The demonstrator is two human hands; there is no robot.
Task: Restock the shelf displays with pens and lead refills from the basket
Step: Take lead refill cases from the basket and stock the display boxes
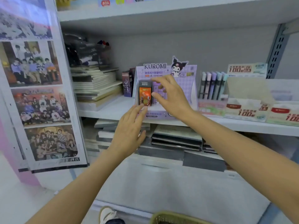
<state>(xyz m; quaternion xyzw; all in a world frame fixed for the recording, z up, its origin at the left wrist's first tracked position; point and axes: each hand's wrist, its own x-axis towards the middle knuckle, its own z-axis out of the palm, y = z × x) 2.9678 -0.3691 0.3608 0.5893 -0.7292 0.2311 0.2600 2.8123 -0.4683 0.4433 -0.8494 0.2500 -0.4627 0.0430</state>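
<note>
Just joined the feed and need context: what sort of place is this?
Most likely a stationery shop: a Kuromi display box, a row of pens beside it, and stacked notebooks on the shelf.

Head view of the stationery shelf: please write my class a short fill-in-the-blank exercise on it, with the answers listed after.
1. The name printed atop the purple display box is ____.
2. The orange pack stands at that box's ____ end.
3. The row of pastel pens stands to the box's ____.
4. The woven basket shows at the ____ edge of the view.

Answers: KUROMI; left; right; bottom.
</note>
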